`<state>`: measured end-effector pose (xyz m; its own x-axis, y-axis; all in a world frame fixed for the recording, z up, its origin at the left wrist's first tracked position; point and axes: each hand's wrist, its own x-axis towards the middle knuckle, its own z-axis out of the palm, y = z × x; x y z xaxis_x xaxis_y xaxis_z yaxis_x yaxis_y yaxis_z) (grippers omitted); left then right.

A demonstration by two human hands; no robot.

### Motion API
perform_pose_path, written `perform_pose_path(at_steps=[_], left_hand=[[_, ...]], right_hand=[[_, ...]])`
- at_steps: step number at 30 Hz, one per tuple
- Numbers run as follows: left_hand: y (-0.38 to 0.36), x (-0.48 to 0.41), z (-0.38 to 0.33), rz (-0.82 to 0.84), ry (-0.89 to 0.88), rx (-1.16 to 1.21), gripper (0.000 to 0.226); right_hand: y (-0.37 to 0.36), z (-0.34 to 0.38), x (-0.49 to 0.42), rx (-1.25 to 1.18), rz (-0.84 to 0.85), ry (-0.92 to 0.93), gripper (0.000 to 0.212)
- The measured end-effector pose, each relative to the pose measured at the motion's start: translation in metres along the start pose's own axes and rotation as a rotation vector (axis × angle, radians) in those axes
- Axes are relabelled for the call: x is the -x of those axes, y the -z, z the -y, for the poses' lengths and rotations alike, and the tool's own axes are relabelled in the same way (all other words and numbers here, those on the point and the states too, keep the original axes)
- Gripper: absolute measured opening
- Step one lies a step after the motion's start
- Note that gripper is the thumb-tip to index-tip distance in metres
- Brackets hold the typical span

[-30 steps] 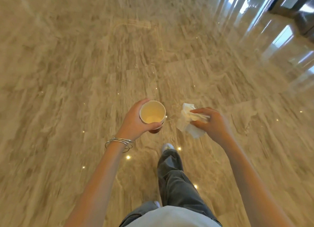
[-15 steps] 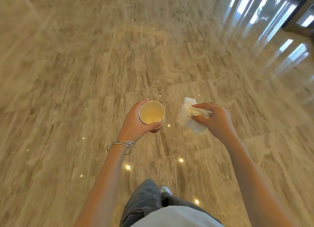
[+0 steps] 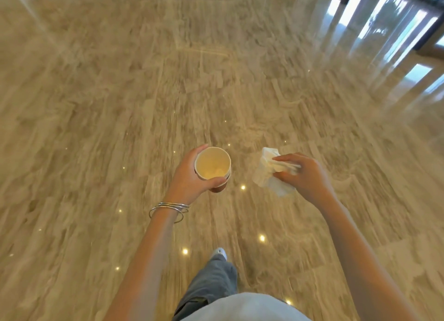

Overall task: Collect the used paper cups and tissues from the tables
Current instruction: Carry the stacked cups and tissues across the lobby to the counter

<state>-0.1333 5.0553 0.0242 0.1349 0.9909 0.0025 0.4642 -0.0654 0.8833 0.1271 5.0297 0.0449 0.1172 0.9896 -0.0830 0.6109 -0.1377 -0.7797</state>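
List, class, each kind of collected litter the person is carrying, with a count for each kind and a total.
Paper cup: 1, in the left hand
Tissue: 1 crumpled white bunch, in the right hand; sheets in it cannot be counted
Total: 2

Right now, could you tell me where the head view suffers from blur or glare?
Head view: the marble floor streaks with motion blur; window glare washes the upper right; small light reflections dot the floor; paper cup and tissue stay fairly sharp.
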Motion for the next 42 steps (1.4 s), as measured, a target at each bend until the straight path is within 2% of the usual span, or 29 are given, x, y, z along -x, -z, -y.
perform_pose_path(at_steps=[6,15,21,28,36,42], left_hand=[[0.029,-0.141,-0.002,0.008,-0.035,-0.02,0.083],[0.011,-0.328,0.024,0.027,-0.009,-0.054,0.086],[-0.004,-0.477,0.002,0.024,0.016,-0.022,0.084],[-0.015,-0.635,-0.016,-0.015,-0.018,-0.012,0.081],[-0.017,-0.793,0.012,0.042,0.006,-0.019,0.084],[0.009,-0.95,0.017,0.046,-0.001,-0.032,0.084]], right_hand=[[0.0,0.031,-0.13,-0.007,-0.06,0.004,0.025],[-0.004,0.017,-0.322,0.041,-0.028,0.006,0.027],[0.03,0.022,-0.476,-0.009,-0.017,-0.024,0.028],[0.063,0.034,-0.634,-0.007,-0.032,0.023,0.028],[0.045,0.023,-0.792,-0.034,-0.016,-0.001,0.027],[0.044,0.052,-0.943,-0.05,-0.051,-0.002,0.028]])
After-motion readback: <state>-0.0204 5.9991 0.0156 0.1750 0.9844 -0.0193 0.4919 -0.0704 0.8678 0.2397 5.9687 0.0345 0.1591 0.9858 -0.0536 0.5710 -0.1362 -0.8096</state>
